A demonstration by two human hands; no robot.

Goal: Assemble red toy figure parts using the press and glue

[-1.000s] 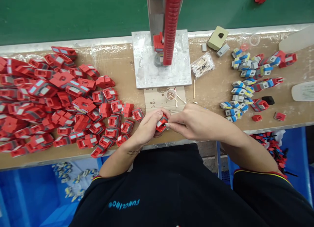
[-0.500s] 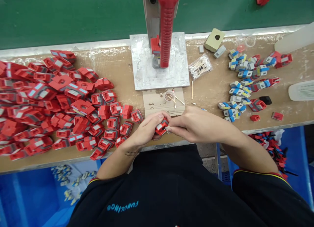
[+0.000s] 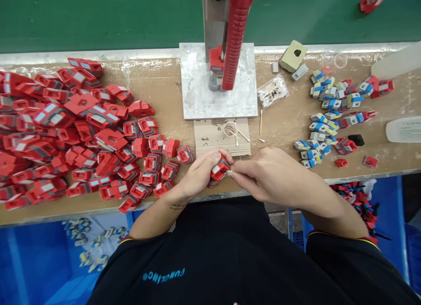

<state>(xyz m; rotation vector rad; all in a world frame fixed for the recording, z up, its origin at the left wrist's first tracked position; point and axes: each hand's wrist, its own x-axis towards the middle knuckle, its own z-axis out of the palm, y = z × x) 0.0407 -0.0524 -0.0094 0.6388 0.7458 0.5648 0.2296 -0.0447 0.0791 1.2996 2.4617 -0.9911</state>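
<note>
My left hand [image 3: 199, 175] is closed around a small red plastic part [image 3: 221, 167] with grey and white patches, just above the bench's front edge. Pinched in the fingertips of my right hand [image 3: 266, 171] is a thin white-tipped stick, apparently a cotton swab [image 3: 228, 172]; most of it is hidden by the fingers. Its tip meets the right side of the red part. Beyond the hands, a small clear cup [image 3: 230, 128] of brownish liquid sits on a stained cardboard piece [image 3: 205, 142], with swabs leaning in it.
A hand press [image 3: 235, 41] with a red lever stands on a metal plate [image 3: 194, 98], a red part under it. Many red parts [image 3: 108, 140] are heaped at left. Blue, white and yellow pieces [image 3: 318, 136], a swab bag [image 3: 272, 91] and a yellowish block [image 3: 293, 56] lie at right.
The whole view has shifted slightly. My right hand has turned a little at the wrist, its swab still against the red part in my left hand.
</note>
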